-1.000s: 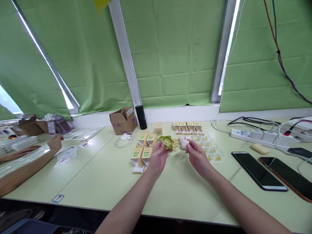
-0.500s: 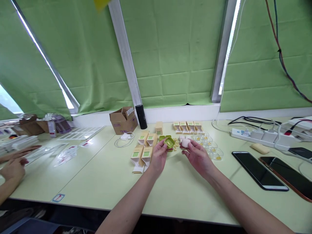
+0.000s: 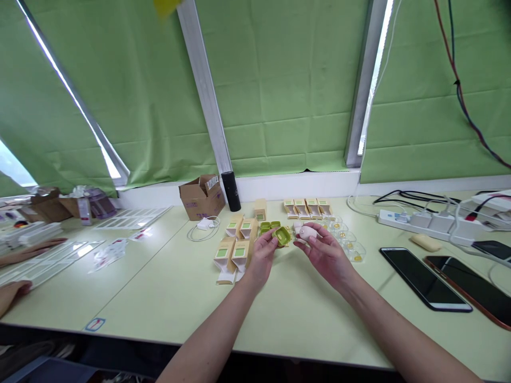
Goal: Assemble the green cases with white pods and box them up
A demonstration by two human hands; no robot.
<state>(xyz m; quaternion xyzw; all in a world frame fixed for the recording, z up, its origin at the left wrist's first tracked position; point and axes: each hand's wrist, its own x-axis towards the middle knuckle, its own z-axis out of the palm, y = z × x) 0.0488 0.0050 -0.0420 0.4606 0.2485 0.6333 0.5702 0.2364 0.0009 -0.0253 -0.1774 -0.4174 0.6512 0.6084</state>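
Observation:
My left hand [image 3: 262,259] is closed on a small green square tray [image 3: 281,236], its hollow side facing me. In my right hand [image 3: 327,256] I grip a small white rounded piece [image 3: 308,233] between thumb and fingers; its exact kind I cannot tell. The two are close together but apart, above the table. More green trays [image 3: 265,226] lie just behind my left hand. Several open kraft boxes with green labels [image 3: 240,249] stand left of it. Past my right hand are clear plastic cups with yellow bits [image 3: 351,250], partly hidden by the fingers.
More kraft boxes [image 3: 307,208] stand in a row at the back. A cardboard carton [image 3: 202,198] and a black bottle [image 3: 231,191] are behind on the left. Phones [image 3: 423,279] and a power strip [image 3: 423,223] lie right. At far left, another person's hand [image 3: 14,291] touches a white tray sheet.
The green tray has moved slightly right and tilted. The white piece has been turned in my right hand. At far left, the other person's hands have moved apart over the white sheet.

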